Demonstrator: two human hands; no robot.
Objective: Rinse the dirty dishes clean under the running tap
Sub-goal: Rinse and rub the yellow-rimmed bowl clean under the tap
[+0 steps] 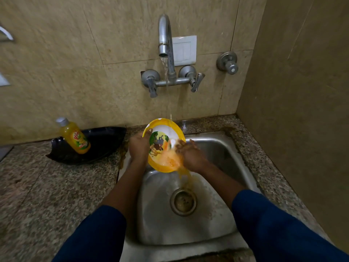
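The plate (162,142), yellow-rimmed with a cartoon print, is held in the air over the back left corner of the sink (217,148). It is tilted with its face towards the person, so the stream of water (167,78) from the tap (165,35) lands near its upper rim and runs down across it. The left hand (138,146) grips the left rim, thumb hooked over the edge, to keep the plate steady at that slope. The right hand (188,154) lies with loose, spread fingers on the plate's lower right face, grasping nothing and probably rubbing. Orange residue slides off the low edge and falls towards the drain (183,201), so this dish looks only partly rinsed. On the counter (47,186), left of the sink against the back wall, a soap bottle (75,138) leans in a black dish (105,140), within reach but clear of the splash.
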